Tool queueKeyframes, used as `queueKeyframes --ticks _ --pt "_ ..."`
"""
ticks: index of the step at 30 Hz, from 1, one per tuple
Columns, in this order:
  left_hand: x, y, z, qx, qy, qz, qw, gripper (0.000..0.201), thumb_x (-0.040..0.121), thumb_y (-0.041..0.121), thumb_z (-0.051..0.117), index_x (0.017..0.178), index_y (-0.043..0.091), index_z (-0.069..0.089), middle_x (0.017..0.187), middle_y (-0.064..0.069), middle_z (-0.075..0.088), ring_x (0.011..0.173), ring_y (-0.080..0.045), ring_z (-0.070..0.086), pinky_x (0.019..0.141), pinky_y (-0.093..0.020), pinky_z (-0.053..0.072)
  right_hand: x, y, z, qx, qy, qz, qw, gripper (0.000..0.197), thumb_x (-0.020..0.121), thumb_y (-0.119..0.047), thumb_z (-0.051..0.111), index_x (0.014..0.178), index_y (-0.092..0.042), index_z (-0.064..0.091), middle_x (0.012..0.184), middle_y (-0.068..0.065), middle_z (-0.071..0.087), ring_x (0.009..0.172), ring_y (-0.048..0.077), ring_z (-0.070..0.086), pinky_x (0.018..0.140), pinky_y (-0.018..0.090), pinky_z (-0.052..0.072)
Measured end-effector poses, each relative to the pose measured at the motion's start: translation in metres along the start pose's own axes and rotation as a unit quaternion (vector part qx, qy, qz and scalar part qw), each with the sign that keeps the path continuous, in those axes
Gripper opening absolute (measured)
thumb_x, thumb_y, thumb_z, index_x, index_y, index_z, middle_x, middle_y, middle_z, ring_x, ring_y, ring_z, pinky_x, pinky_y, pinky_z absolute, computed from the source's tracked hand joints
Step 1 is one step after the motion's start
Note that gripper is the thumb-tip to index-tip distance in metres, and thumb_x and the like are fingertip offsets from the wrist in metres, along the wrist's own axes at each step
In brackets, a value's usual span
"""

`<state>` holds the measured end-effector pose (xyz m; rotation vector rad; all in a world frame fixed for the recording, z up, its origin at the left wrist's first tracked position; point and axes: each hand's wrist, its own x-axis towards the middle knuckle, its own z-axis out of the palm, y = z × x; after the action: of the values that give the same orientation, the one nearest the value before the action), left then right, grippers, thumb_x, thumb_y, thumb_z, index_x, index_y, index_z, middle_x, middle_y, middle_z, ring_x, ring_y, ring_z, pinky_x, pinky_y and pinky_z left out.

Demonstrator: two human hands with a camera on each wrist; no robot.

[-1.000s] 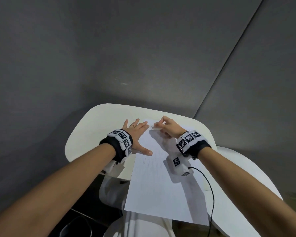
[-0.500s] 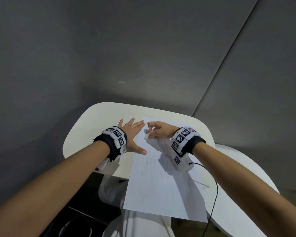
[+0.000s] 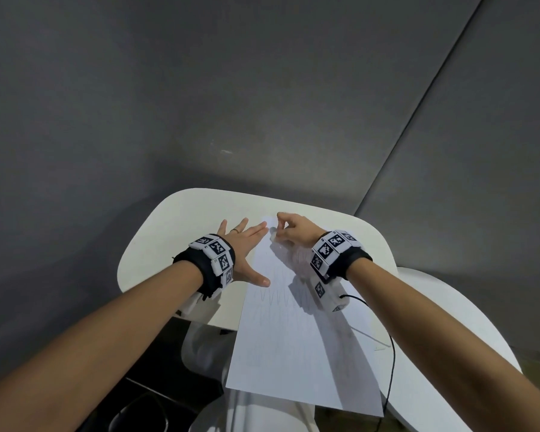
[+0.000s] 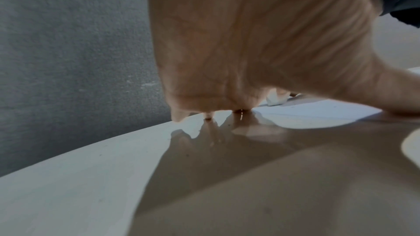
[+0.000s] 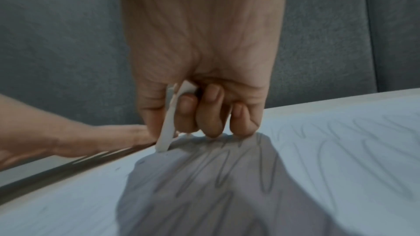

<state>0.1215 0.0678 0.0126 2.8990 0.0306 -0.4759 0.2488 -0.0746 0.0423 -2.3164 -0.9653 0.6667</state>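
Note:
A white sheet of paper [image 3: 293, 353] with faint pencil scribbles lies on a small white table [image 3: 175, 219], its near end overhanging the table's edge. My left hand [image 3: 247, 244] lies flat with straight, spread fingers beside the sheet's far left edge, thumb on the paper. My right hand [image 3: 289, 229] is curled at the sheet's far left corner, gripping a white eraser [image 5: 167, 123] whose tip touches the paper [image 5: 318, 150]. In the left wrist view, the palm [image 4: 250, 42] hovers over the table, and the eraser [image 4: 276, 99] shows beyond the fingers.
Grey felt walls close in behind and to both sides. A second white surface [image 3: 449, 322] adjoins on the right. A black cable [image 3: 390, 369] runs from my right wrist across it. Below the table's near edge are a white seat [image 3: 200, 347] and dark floor.
My right hand has slid left along the paper's far edge with the eraser, until it is close to my left fingertips. The left hand has stayed flat in place.

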Motion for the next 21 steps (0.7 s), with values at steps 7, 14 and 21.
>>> queueKeyframes --ticks 7,14,21 --pt "0.001 0.000 0.001 0.002 -0.002 -0.004 1.000 0.127 0.059 0.089 0.052 0.152 0.030 -0.012 0.158 0.018 -0.017 0.147 -0.018 -0.017 0.115 -0.056 -0.014 0.011 0.002 -0.005 -0.004 0.032 0.008 0.999 0.030 0.086 -0.013 0.061 0.066 -0.022 0.039 0.066 -0.008 0.053 0.072 0.020 0.052 0.071 0.030 0.043" --pt "0.001 -0.001 0.002 0.003 0.002 0.001 1.000 0.128 0.058 0.091 0.051 0.152 0.031 -0.013 0.158 0.018 -0.018 0.147 -0.018 -0.018 0.115 -0.056 -0.014 0.017 -0.001 -0.004 -0.007 0.064 0.013 0.998 0.026 0.085 -0.015 0.059 0.067 -0.018 0.041 0.073 0.004 0.059 0.073 0.022 0.054 0.062 0.026 0.040" --pt "0.002 -0.001 0.003 0.003 0.006 -0.004 1.000 0.127 0.059 0.091 0.049 0.152 0.030 -0.013 0.158 0.017 -0.019 0.147 -0.017 -0.018 0.114 -0.055 -0.015 0.009 0.003 -0.003 0.015 0.083 0.034 0.996 0.019 0.082 -0.012 0.063 0.076 -0.015 0.045 0.081 0.004 0.063 0.076 0.021 0.055 0.063 0.026 0.040"
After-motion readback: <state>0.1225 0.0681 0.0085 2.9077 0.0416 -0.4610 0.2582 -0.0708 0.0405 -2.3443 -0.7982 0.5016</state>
